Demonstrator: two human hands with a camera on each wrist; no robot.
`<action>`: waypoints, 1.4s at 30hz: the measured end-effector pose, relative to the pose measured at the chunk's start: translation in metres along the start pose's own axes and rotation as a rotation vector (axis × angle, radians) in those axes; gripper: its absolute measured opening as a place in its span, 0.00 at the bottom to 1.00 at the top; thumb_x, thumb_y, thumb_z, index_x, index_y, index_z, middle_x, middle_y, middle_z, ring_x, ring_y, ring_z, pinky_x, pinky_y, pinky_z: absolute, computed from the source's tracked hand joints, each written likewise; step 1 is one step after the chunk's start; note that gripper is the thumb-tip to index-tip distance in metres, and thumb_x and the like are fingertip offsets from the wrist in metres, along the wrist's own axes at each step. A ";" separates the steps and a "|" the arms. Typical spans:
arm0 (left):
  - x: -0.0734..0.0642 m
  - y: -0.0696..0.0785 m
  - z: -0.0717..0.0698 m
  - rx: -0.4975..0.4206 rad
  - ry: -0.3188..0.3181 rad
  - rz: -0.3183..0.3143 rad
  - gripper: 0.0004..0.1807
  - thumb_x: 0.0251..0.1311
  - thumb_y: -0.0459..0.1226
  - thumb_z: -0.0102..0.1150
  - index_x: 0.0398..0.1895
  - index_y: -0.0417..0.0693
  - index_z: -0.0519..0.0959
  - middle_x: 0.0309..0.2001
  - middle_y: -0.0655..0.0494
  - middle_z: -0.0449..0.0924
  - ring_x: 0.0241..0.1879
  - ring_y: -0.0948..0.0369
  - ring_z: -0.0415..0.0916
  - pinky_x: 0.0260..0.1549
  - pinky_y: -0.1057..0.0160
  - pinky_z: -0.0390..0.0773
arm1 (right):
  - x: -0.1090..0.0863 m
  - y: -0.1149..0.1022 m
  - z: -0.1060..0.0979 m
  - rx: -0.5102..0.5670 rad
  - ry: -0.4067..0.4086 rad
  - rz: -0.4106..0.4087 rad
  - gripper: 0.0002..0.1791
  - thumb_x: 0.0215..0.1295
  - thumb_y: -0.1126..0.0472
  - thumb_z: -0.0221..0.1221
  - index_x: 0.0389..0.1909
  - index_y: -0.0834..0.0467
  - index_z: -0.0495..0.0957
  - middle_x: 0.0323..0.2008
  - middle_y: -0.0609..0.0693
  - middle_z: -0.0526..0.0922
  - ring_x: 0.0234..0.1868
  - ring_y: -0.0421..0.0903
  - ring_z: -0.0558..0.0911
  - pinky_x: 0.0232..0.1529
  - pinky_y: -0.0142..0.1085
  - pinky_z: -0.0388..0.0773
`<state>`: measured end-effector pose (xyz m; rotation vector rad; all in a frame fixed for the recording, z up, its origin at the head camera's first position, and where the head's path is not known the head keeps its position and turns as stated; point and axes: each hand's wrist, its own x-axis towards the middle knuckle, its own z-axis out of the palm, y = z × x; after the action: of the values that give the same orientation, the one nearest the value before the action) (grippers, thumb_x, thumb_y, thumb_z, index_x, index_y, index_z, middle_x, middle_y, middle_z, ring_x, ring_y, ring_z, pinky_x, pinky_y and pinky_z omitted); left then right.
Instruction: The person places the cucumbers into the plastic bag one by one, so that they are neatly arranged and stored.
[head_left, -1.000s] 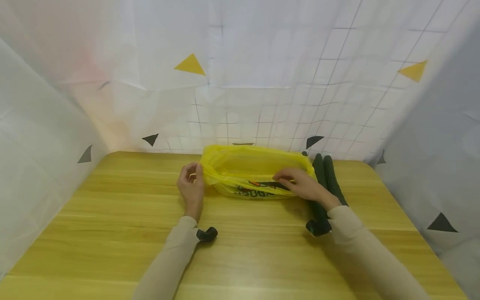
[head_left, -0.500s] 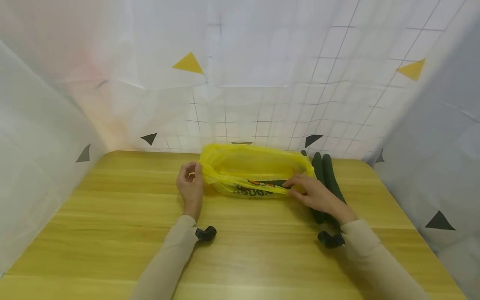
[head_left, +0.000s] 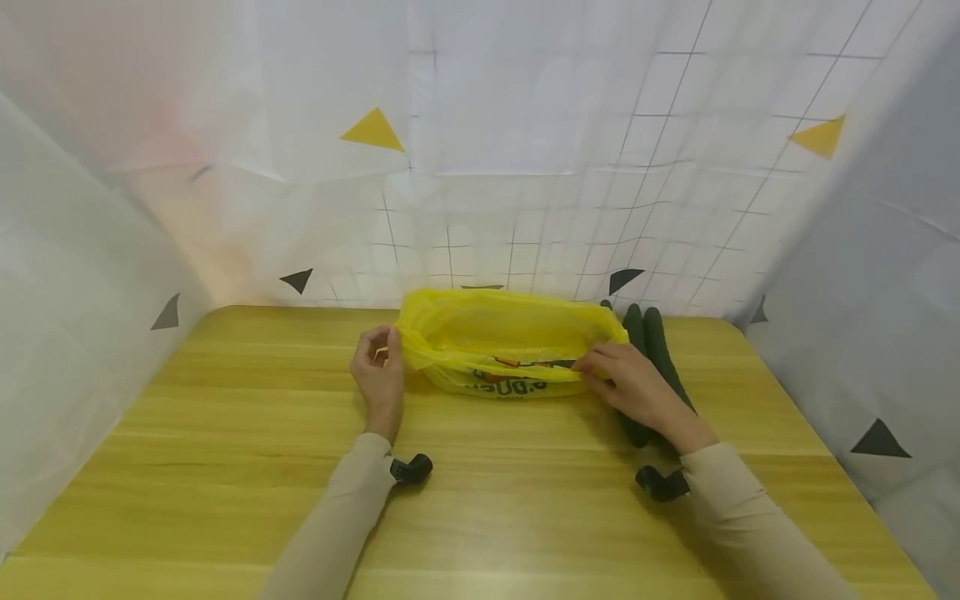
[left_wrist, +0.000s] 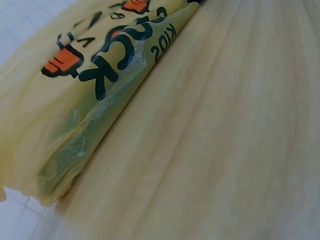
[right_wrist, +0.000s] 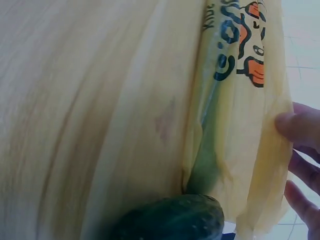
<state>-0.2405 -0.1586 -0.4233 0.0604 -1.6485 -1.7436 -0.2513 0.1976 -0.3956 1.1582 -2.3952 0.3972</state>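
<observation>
A yellow plastic bag (head_left: pixel 517 321) with dark lettering and orange print lies near the table's back edge, its mouth open upward. At its left rim, my left hand (head_left: pixel 380 375) pinches the plastic between thumb and fingers. My right hand (head_left: pixel 633 387) pinches the front rim near the right end; in the right wrist view its thumb (right_wrist: pixel 297 125) presses on the plastic. A long green shape (left_wrist: pixel 85 130) shows through the bag's lower side in the left wrist view. Cucumbers (head_left: pixel 663 354) lie beside the bag on the right, partly hidden by my right hand.
The bag and cucumbers lie on a wood-grain table (head_left: pixel 225 433). White sheeting (head_left: pixel 495 125) with yellow and black triangles stands behind and at both sides. A black wrist device (head_left: pixel 411 469) sits at the left cuff, another black wrist device (head_left: pixel 662 483) at the right.
My right hand has moved from over the bag's opening toward the right and taken hold of the front rim. My left hand has kept its grip on the left rim.
</observation>
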 end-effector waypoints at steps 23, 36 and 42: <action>-0.003 -0.007 0.004 -0.014 0.021 -0.004 0.12 0.62 0.38 0.58 0.41 0.36 0.77 0.36 0.57 0.77 0.37 0.63 0.74 0.33 0.67 0.72 | -0.028 0.006 -0.019 0.113 0.182 0.148 0.11 0.53 0.67 0.67 0.37 0.54 0.80 0.36 0.43 0.79 0.38 0.39 0.77 0.39 0.34 0.74; -0.006 -0.001 0.000 0.031 0.017 0.005 0.12 0.62 0.38 0.58 0.41 0.36 0.77 0.35 0.59 0.77 0.36 0.65 0.73 0.36 0.66 0.72 | -0.046 0.022 -0.043 0.152 0.246 0.409 0.05 0.60 0.66 0.61 0.36 0.55 0.78 0.33 0.47 0.81 0.35 0.35 0.76 0.41 0.23 0.69; -0.005 0.000 0.000 0.047 0.017 -0.002 0.12 0.63 0.38 0.57 0.41 0.37 0.78 0.35 0.61 0.76 0.35 0.65 0.73 0.36 0.66 0.72 | -0.053 0.031 -0.051 0.201 0.254 0.526 0.04 0.63 0.62 0.59 0.37 0.57 0.78 0.35 0.52 0.83 0.37 0.26 0.74 0.42 0.23 0.71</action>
<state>-0.2369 -0.1557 -0.4258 0.0984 -1.6777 -1.7019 -0.2330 0.2738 -0.3811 0.4900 -2.4402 0.9104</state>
